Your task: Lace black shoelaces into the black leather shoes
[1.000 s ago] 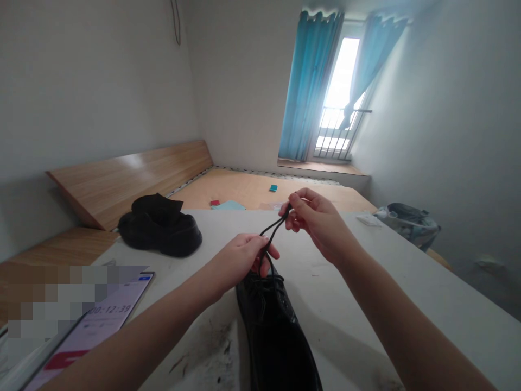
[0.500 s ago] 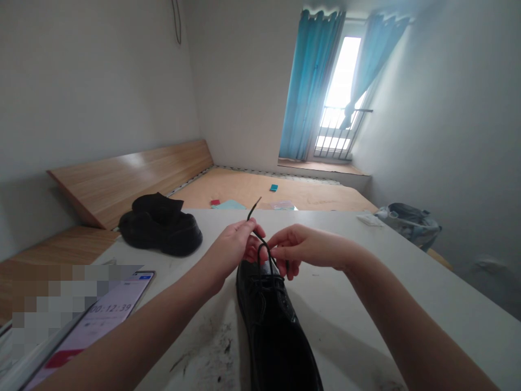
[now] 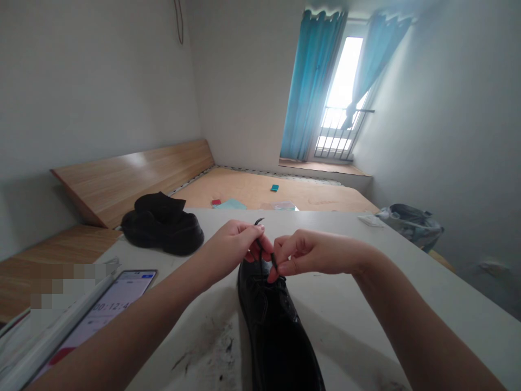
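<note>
A black leather shoe (image 3: pixel 277 331) lies on the white table (image 3: pixel 366 304), its laced part pointing away from me. My left hand (image 3: pixel 234 244) pinches one end of the black shoelace (image 3: pixel 259 239) just above the shoe's top eyelets, and the lace tip curls up over my fingers. My right hand (image 3: pixel 309 252) is closed in a pinch on the other part of the lace, right beside the left hand, fingertips almost touching.
A second black shoe (image 3: pixel 163 231) sits at the table's far left. A phone (image 3: pixel 108 312) showing a timer lies at the near left. Beyond the table are a wooden bed frame (image 3: pixel 134 174), a bag (image 3: pixel 409 220) at the right and a blue-curtained window (image 3: pixel 342 98).
My right hand came down from holding the lace stretched up high to meet the left hand over the shoe. Both hands now pinch the lace close together.
</note>
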`<state>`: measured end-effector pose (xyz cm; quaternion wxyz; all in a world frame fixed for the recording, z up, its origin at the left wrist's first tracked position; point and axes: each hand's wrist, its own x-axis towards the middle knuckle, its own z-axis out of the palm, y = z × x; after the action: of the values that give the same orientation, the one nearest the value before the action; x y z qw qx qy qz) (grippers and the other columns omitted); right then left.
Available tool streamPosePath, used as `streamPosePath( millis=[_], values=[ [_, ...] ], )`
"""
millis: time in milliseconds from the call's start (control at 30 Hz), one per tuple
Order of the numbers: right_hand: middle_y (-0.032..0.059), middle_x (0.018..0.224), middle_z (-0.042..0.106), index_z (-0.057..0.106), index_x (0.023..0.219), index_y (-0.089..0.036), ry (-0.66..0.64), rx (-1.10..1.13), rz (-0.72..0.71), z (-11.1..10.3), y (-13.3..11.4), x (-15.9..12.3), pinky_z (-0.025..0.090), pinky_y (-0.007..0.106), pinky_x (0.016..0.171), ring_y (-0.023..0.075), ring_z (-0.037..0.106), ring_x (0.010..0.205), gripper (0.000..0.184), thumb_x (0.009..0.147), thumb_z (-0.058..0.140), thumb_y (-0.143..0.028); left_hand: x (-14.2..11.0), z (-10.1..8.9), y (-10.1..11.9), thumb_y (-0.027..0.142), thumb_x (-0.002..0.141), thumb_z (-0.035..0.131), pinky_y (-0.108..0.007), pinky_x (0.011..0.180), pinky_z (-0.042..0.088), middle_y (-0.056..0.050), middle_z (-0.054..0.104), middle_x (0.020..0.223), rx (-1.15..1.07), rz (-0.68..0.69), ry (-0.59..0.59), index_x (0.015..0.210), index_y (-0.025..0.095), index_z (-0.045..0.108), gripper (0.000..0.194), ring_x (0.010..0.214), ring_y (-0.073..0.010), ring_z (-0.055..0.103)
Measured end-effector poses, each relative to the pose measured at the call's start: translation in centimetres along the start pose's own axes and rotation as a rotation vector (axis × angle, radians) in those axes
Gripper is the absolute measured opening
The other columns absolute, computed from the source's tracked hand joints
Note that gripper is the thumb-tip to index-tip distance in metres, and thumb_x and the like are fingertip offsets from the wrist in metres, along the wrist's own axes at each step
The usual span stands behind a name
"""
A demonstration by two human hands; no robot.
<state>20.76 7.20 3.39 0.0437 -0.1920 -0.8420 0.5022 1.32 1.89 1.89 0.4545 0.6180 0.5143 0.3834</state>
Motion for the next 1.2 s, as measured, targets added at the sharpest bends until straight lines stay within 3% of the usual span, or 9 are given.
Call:
streamPosePath(
  millis=[200, 400, 533, 633, 767, 933, 1067, 1200],
  values=[
    [0.0023, 0.09, 0.068, 0.076, 0.079, -0.017, 0.012, 0.063, 0.068, 0.5, 0.2, 0.6, 0.043, 0.029, 0.081, 0.015, 0.057, 0.087, 0.015, 0.081, 0.069, -0.031, -0.7, -0.4, 0.7, 0.042, 0.081, 0.047, -0.031, 0.067, 0.046, -0.006, 0.069, 0.069, 0.096, 0.051, -0.067, 0.067, 0.016, 0.071, 0.039, 0.069, -0.0196, 0.059],
    [-0.0024, 0.06, 0.056, 0.071, 0.07, -0.017, 0.14, -0.104, 0.219, 1.2, 0.8, 1.2, 0.039, 0.026, 0.059, 0.0123, 0.05, 0.062, 0.029, 0.078, 0.07, -0.045, -1.7, -0.8, 1.0, 0.038, 0.086, 0.048, -0.031, 0.072, 0.043, -0.003, 0.067, 0.066, 0.237, 0.124, -0.08, 0.075, 0.018, 0.075, 0.035, 0.076, -0.0221, 0.06],
    [-0.003, 0.059, 0.052, 0.063, 0.07, -0.016, 0.212, -0.109, 0.259, 1.8, 1.1, 1.7, 0.035, 0.024, 0.048, 0.0103, 0.047, 0.052, 0.033, 0.079, 0.066, -0.048, -2.3, -0.8, 1.6, 0.035, 0.088, 0.046, -0.029, 0.065, 0.04, -0.002, 0.064, 0.063, 0.454, 0.206, -0.069, 0.068, 0.019, 0.07, 0.035, 0.068, -0.02, 0.058],
    [-0.0054, 0.058, 0.045, 0.053, 0.07, -0.018, 0.271, -0.13, 0.207, 2.2, 1.0, 2.1, 0.03, 0.023, 0.045, 0.0082, 0.041, 0.048, 0.031, 0.082, 0.062, -0.045, -2.7, -0.8, 2.1, 0.031, 0.091, 0.043, -0.028, 0.062, 0.037, -0.002, 0.063, 0.067, 0.608, 0.274, -0.073, 0.066, 0.018, 0.064, 0.035, 0.066, -0.018, 0.057],
    [-0.0068, 0.06, 0.038, 0.05, 0.068, -0.018, 0.191, -0.076, 0.083, 1.8, 1.2, 2.1, 0.029, 0.023, 0.05, 0.008, 0.034, 0.054, 0.031, 0.085, 0.061, -0.042, -3.0, -1.0, 2.4, 0.031, 0.095, 0.039, -0.028, 0.062, 0.035, -0.002, 0.061, 0.073, 0.707, 0.341, -0.123, 0.067, 0.018, 0.06, 0.037, 0.068, -0.0167, 0.055],
    [-0.005, 0.06, 0.052, 0.057, 0.074, -0.016, 0.045, 0.019, 0.111, 0.1, 2.0, 1.5, 0.033, 0.022, 0.051, 0.0084, 0.045, 0.054, 0.029, 0.081, 0.067, -0.042, -3.2, -1.4, 2.3, 0.034, 0.097, 0.038, -0.029, 0.063, 0.035, -0.002, 0.061, 0.073, 0.758, 0.336, -0.152, 0.071, 0.019, 0.062, 0.039, 0.07, -0.0176, 0.054],
    [-0.0018, 0.065, 0.059, 0.059, 0.073, -0.015, 0.036, -0.037, 0.064, -1.0, 1.7, 0.8, 0.039, 0.023, 0.057, 0.0096, 0.051, 0.058, 0.031, 0.086, 0.062, -0.043, -3.2, -1.8, 2.3, 0.036, 0.099, 0.038, -0.029, 0.064, 0.035, -0.002, 0.062, 0.071, 0.763, 0.312, -0.176, 0.072, 0.019, 0.063, 0.04, 0.07, -0.0177, 0.055],
    [-0.0002, 0.069, 0.058, 0.062, 0.074, -0.015, 0.08, -0.148, 0.061, -1.7, 0.6, -0.7, 0.044, 0.026, 0.063, 0.0119, 0.055, 0.065, 0.038, 0.093, 0.05, -0.046, -4.0, -2.5, 2.5, 0.037, 0.099, 0.038, -0.027, 0.076, 0.038, 0.0, 0.068, 0.096, 0.708, 0.279, -0.231, 0.088, 0.025, 0.07, 0.036, 0.087, -0.018, 0.06]
  ],
)
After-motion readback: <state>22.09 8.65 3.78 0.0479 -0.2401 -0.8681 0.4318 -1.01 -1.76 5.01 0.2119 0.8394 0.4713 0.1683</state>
